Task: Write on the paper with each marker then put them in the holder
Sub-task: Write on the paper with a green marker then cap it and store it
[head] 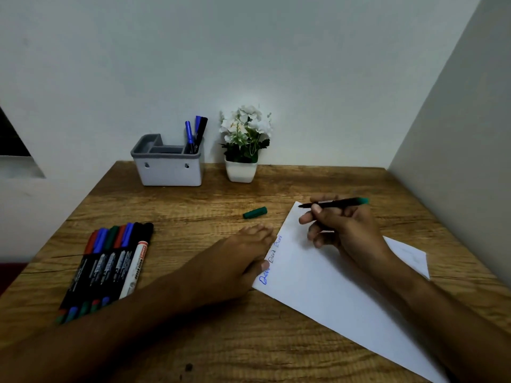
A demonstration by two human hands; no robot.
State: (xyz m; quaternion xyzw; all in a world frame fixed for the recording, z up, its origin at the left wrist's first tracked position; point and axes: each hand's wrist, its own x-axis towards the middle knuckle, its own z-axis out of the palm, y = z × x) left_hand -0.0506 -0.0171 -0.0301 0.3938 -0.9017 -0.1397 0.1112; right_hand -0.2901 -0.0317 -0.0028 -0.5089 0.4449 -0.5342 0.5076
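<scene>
Two hands work over a wood-grain table [193,341]. Left hand [243,252]: fingers flat, pressing the edge of the paper [318,286], which lies angled and bears blue and dark writing. Right hand [343,228]: grip curled round an uncapped green marker [334,203] above the paper's far corner. Markers [107,269]: capped row, near left. Green cap [255,212]: loose, mid-table. Holder [168,167]: grey-rimmed, three markers inside, against the pale wall [249,51]. Potted white flowers [244,145] beside it.
</scene>
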